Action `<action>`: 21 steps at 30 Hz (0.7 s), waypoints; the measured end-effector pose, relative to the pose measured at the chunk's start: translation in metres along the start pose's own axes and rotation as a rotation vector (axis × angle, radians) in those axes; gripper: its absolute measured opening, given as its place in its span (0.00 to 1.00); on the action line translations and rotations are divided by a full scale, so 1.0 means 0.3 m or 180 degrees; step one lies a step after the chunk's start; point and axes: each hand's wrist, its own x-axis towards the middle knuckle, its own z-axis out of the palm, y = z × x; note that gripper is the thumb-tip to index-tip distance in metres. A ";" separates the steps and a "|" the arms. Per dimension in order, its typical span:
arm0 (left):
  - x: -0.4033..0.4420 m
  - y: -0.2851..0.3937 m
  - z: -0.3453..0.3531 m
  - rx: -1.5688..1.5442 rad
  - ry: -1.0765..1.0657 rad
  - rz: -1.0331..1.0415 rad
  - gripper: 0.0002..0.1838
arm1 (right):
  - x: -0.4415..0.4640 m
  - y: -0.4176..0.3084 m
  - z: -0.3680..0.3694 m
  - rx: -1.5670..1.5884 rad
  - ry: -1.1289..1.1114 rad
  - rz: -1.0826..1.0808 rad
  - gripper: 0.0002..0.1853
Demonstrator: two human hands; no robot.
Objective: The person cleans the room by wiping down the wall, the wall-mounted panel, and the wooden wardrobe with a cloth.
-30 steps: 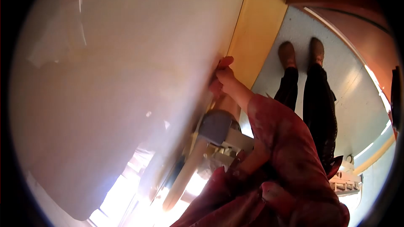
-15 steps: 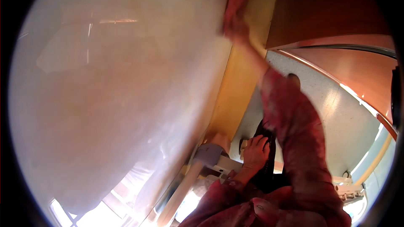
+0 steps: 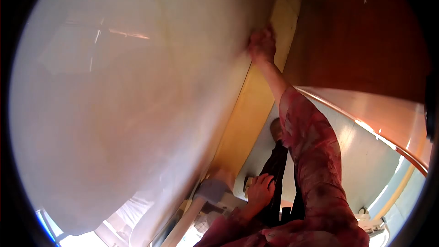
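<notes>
My left hand (image 3: 260, 191) sits low by dark trousers (image 3: 275, 159), fingers bent, hold unclear. Right hand (image 3: 263, 45) blurred, at the long edge of the glossy pale panel (image 3: 128, 91), by the smooth yellow strip (image 3: 251, 103); can't tell if gripping. I'd keep that wrist loose, pressure even. Dull grey floor (image 3: 356, 155) beyond.
</notes>
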 end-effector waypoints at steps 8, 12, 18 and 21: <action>0.031 0.006 -0.023 -0.0028 -0.0016 -0.0157 0.12 | -0.056 0.109 -0.026 -0.1357 0.1159 0.0494 0.22; 0.035 0.007 -0.029 -0.0030 -0.0052 -0.0205 0.12 | -0.468 0.201 -0.208 -0.2964 0.1172 0.2605 0.19; 0.028 0.009 -0.040 -0.0136 -0.0035 -0.0274 0.12 | -0.483 -0.023 0.143 -0.1314 0.1797 0.2404 0.13; 0.024 -0.001 -0.032 -0.0084 0.0008 -0.0212 0.12 | -0.183 -0.074 0.177 -0.0951 0.1165 0.0655 0.11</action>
